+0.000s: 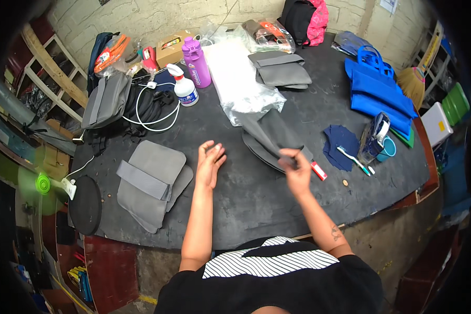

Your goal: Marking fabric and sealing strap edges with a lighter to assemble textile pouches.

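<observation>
My left hand is raised over the table with its fingers apart and loosely curled, holding nothing. My right hand pinches the near edge of a grey fabric piece, which looks slightly blurred and partly lifted. Layers of the same grey material lie under it. To the left of my left hand is a stack of grey fabric panels with a ribbed strip across it. A small red-and-white box sits just right of my right hand.
Clear plastic wrap, a white spray bottle and a purple bottle stand farther back. Blue bags, navy cloth, a toothbrush and a light-blue cup lie right. A green fan is left.
</observation>
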A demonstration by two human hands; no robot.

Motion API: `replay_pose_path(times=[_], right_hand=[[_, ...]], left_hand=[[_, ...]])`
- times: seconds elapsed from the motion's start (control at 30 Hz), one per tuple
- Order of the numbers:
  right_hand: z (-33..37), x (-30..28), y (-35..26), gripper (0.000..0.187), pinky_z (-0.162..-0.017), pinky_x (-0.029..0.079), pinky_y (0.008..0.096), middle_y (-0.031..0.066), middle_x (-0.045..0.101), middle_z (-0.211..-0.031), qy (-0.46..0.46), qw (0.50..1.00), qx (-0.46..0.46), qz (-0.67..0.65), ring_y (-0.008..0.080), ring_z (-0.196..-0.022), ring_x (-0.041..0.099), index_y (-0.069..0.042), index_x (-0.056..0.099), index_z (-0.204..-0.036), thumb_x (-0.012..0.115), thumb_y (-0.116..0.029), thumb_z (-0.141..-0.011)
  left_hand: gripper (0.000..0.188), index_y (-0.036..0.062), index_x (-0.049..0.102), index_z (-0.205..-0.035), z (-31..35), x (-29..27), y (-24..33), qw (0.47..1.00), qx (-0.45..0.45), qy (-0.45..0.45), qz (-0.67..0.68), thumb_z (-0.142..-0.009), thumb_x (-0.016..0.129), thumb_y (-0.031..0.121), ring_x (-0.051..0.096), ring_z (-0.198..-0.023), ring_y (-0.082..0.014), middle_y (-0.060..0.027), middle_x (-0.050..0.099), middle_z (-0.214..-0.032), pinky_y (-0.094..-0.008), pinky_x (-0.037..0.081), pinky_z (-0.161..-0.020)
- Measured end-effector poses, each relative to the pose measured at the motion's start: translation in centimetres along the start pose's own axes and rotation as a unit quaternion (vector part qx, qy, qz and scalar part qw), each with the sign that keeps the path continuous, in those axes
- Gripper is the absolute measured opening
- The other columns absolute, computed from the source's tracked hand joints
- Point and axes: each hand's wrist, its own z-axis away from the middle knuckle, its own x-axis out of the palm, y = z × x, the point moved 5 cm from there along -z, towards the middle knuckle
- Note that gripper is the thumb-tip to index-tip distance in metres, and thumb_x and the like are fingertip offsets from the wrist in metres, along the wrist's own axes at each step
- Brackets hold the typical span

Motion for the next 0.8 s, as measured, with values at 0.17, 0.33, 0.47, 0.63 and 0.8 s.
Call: replay_pose_path(times=[0.17, 0.33, 0.47, 0.63, 0.8], right_hand=[[-3.7, -3.5, -1.5, 0.045, -0.098, 0.042, 0.0385, 0.0109, 0.052, -0.126, 0.101, 0.884, 0.126, -0.439, 0.0238, -0.114, 0.052, -0.001, 0.042, -0.129, 0.059, -0.015, -0.090], [-2.8, -1.9, 2.6, 0.047, -0.098, 0.043, 0.0396, 0.0103, 0.054, -0.124, 0.135, 0.844, 0.221, -0.470, 0.0233, -0.114, 0.052, -0.001, 0.044, -0.128, 0.062, -0.019, -0.088], [-1.6, -0.2, 3.6, 0.047, -0.083, 0.047, 0.0307, 0.0069, 0.058, -0.115, 0.137, 0.848, 0.284, -0.426, 0.0168, -0.100, 0.057, -0.004, 0.049, -0.123, 0.069, -0.015, -0.082], [-1.3, -2.1, 4.5, 0.031, -0.052, 0.035, 0.0194, -0.0022, 0.051, -0.078, 0.232, 0.916, 0.256, -0.206, 0.0042, -0.064, 0.044, -0.004, 0.054, -0.111, 0.065, -0.007, -0.082], [-6.0, -1.5, -2.5, 0.012, -0.062, 0.035, 0.0175, -0.0044, 0.054, -0.081, 0.095, 0.993, 0.026, -0.071, 0.0028, -0.070, 0.045, -0.004, 0.063, -0.092, 0.067, -0.008, -0.081]], left_hand=[[0.065, 0.0095, 0.031, -0.137, 2.0, 0.8, -1.7, 1.000, 0.000, -0.026, -0.017, -0.086, 0.064, 0.034, 0.043, -0.121, -0.0290, -0.0154, 0.046, -0.129, -0.0416, 0.036, -0.101], [0.064, -0.0006, 0.040, -0.130, 5.4, 4.1, 4.0, 0.994, 0.043, -0.096, 0.030, -0.079, 0.072, 0.020, 0.049, -0.116, -0.0238, -0.0121, 0.051, -0.124, -0.0372, 0.039, -0.098], [0.057, -0.0008, 0.042, -0.128, 5.2, 2.6, 5.5, 0.996, 0.070, -0.057, 0.011, -0.080, 0.069, 0.014, 0.050, -0.114, -0.0223, -0.0112, 0.052, -0.122, -0.0364, 0.040, -0.097], [0.049, -0.0004, 0.046, -0.126, 5.6, -0.2, 5.7, 0.993, 0.101, -0.060, -0.023, -0.082, 0.067, 0.010, 0.053, -0.109, -0.0201, -0.0092, 0.056, -0.118, -0.0332, 0.041, -0.095], [0.037, -0.0011, 0.055, -0.118, 7.5, 1.5, 6.1, 0.979, 0.125, -0.103, -0.124, -0.084, 0.065, 0.010, 0.054, -0.106, -0.0171, -0.0073, 0.060, -0.114, -0.0316, 0.042, -0.093]])
